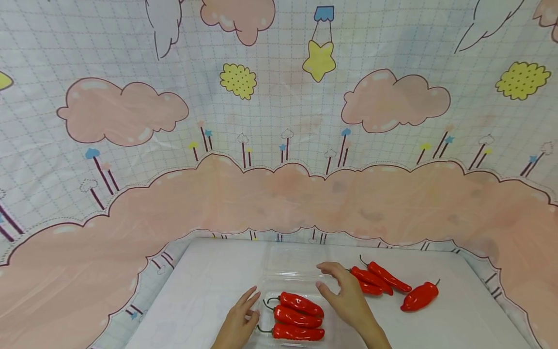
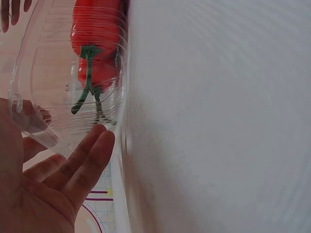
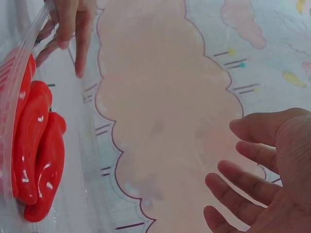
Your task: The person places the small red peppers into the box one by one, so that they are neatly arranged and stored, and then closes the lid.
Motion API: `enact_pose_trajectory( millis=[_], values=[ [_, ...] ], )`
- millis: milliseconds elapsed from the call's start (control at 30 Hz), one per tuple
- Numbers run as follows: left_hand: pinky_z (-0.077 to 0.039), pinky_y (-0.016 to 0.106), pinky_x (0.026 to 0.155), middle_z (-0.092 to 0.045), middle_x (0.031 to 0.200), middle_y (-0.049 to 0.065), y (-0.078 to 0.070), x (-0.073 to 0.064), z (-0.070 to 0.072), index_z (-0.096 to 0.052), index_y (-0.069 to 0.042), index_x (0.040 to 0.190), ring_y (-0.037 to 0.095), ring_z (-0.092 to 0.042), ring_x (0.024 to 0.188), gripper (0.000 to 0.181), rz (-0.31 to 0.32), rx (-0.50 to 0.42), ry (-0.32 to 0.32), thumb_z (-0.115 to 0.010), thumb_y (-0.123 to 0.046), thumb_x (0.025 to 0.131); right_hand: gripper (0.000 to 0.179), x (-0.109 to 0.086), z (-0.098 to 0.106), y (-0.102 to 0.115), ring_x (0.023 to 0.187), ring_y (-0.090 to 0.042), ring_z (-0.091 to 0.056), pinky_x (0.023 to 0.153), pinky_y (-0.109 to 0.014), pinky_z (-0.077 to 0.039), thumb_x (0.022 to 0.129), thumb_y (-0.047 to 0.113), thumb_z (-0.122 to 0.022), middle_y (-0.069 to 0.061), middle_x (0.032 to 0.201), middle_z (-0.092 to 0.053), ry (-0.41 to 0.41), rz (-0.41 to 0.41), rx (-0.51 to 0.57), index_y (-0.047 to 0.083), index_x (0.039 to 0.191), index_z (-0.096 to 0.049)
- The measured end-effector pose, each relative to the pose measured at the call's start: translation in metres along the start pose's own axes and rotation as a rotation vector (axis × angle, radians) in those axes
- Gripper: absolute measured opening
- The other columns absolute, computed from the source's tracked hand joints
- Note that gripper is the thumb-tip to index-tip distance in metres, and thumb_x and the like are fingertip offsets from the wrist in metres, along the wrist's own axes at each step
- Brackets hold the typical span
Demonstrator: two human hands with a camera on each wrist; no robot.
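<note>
Three red chili peppers (image 1: 298, 316) with green stems lie side by side in a clear plastic clamshell box (image 1: 333, 310). The box's lid (image 1: 289, 259) is folded back flat behind it. My left hand (image 1: 237, 317) is at the box's left side, its fingertips touching the clear wall near the pepper stems; in the left wrist view, the fingers (image 2: 90, 162) lie fairly straight against the outside. Over the box's back right corner hovers my right hand (image 1: 346, 295), fingers spread and loosely bent, nothing between them. In the right wrist view, that hand (image 3: 265, 179) stands apart from the peppers.
To the right of the box, several more red peppers (image 1: 390, 276) lie in a loose pile on the white table (image 1: 196, 291). One pepper (image 1: 420, 296) lies apart, farther right. A cloth with printed clouds (image 1: 279, 198) hangs behind the table and surrounds its sides.
</note>
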State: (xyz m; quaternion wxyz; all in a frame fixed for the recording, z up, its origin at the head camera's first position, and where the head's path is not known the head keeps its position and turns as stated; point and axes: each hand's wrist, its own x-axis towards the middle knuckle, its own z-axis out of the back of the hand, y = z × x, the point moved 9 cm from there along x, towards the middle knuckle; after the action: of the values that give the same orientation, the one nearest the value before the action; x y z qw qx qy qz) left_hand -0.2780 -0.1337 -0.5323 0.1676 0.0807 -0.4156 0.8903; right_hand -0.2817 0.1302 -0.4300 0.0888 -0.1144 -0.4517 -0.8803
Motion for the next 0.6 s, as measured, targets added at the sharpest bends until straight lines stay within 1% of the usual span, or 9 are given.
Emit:
enact_pose_trajectory(
  millis=[167,267,433,600],
  values=[
    [-0.054,0.018,0.065,-0.047,0.147,0.021,0.001,0.001,0.0,-0.056,0.005,0.134,-0.004,-0.063,0.08,0.044,0.011,0.007,0.001,-0.058,-0.005,0.091,0.038,0.001,0.005,-0.009,0.111,-0.023,-0.064,0.095,-0.05,-0.053,0.085,0.016,-0.075,0.001,0.121,-0.068,-0.016,-0.016,0.005,0.025,0.121,-0.066],
    [-0.054,0.018,0.065,-0.047,0.148,0.02,0.002,0.001,-0.001,-0.056,0.004,0.134,-0.004,-0.062,0.08,0.044,0.02,0.002,0.002,-0.058,-0.006,0.092,0.039,0.002,0.009,-0.017,0.113,-0.025,-0.063,0.097,-0.05,-0.052,0.085,0.016,-0.075,-0.001,0.122,-0.068,-0.019,-0.047,-0.001,0.024,0.122,-0.065],
    [-0.054,0.019,0.066,-0.048,0.147,0.019,0.001,0.001,0.0,-0.056,0.004,0.134,-0.003,-0.063,0.081,0.044,0.014,0.008,-0.008,-0.058,-0.005,0.091,0.04,0.002,0.014,-0.032,0.117,-0.026,-0.061,0.1,-0.054,-0.049,0.085,0.017,-0.075,0.0,0.125,-0.066,-0.01,-0.106,-0.016,0.023,0.124,-0.064],
    [-0.054,0.019,0.067,-0.048,0.147,0.021,0.001,0.0,0.001,-0.056,0.004,0.134,-0.003,-0.063,0.081,0.043,0.015,0.01,-0.002,-0.058,-0.005,0.092,0.039,0.003,0.019,-0.04,0.115,-0.028,-0.062,0.1,-0.054,-0.048,0.086,0.016,-0.074,-0.002,0.121,-0.068,-0.028,-0.099,-0.022,0.021,0.123,-0.065]
  ],
)
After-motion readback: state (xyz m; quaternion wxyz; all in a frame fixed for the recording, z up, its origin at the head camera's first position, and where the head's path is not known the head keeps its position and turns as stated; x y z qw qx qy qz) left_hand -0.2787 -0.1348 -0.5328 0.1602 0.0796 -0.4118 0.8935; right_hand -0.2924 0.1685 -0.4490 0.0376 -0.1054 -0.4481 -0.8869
